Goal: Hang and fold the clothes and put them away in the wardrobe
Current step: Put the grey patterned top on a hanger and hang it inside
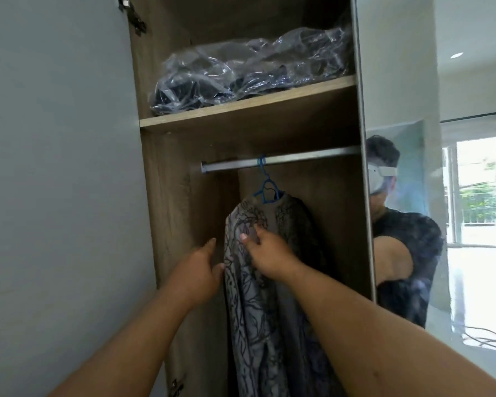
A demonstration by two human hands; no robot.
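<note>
1. Hanging from the rail (281, 161) by a blue hanger (265, 186): one grey patterned garment (258, 296), inside the open wardrobe (166, 213), below the shelf (246, 106).
2. Hanger hook sits over the rail about midway along its visible length; garment drops straight down and out of view at the bottom edge.
3. Right hand (265, 255): thumb and fingers pinch a fold of the garment's front, just below the shoulder.
4. Left hand (196, 270): at the garment's left edge, fingers extended towards the cloth; thumb tip touches or nearly touches the edge. Cannot tell whether the far fingers grip anything.
5. Both forearms reach up from the bottom of the view, left one lower.
6. Shelf carries a clear plastic bag (249, 67) with dark items inside.
7. Mirror door (407, 196) right of the opening reflects the person in a dark top and a window behind.
8. Door hinge (133, 17) at top left.
</note>
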